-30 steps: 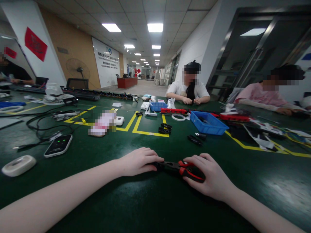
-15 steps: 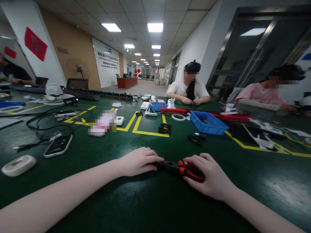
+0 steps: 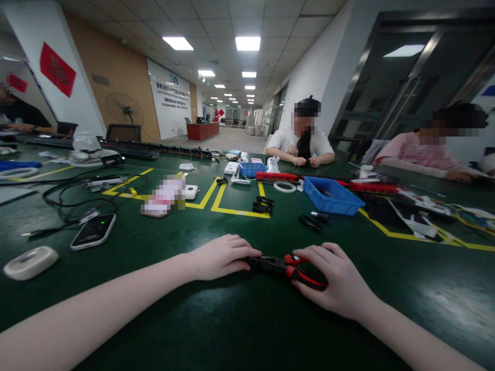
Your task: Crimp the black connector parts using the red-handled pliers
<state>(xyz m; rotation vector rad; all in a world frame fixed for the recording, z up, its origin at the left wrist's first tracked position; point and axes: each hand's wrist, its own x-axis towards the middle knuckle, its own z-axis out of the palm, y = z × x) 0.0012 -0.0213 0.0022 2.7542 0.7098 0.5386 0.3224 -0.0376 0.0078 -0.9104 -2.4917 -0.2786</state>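
Low over the green table, my right hand [image 3: 334, 278] is closed round the red-and-black handles of a pair of long-nose pliers [image 3: 275, 262]. Their jaws point left and meet a small black piece [image 3: 253, 262]. My left hand [image 3: 226, 258] pinches that piece between thumb and fingers, which hide most of it, so its kind cannot be made out. The plier handles stand somewhat apart. Beyond my hands lie black parts [image 3: 310, 222] and more black parts [image 3: 263, 207] near the yellow tape.
A blue bin [image 3: 331, 196] stands ahead to the right, beside a roll of white tape [image 3: 284, 187]. To the left are a phone-like device [image 3: 93, 231], a white oval object [image 3: 31, 263] and black cables [image 3: 58, 198]. A co-worker [image 3: 299, 136] sits across the table.
The plier handles look slightly wider apart, with the right hand's fingers a touch looser. The left hand keeps its place on the small black piece.
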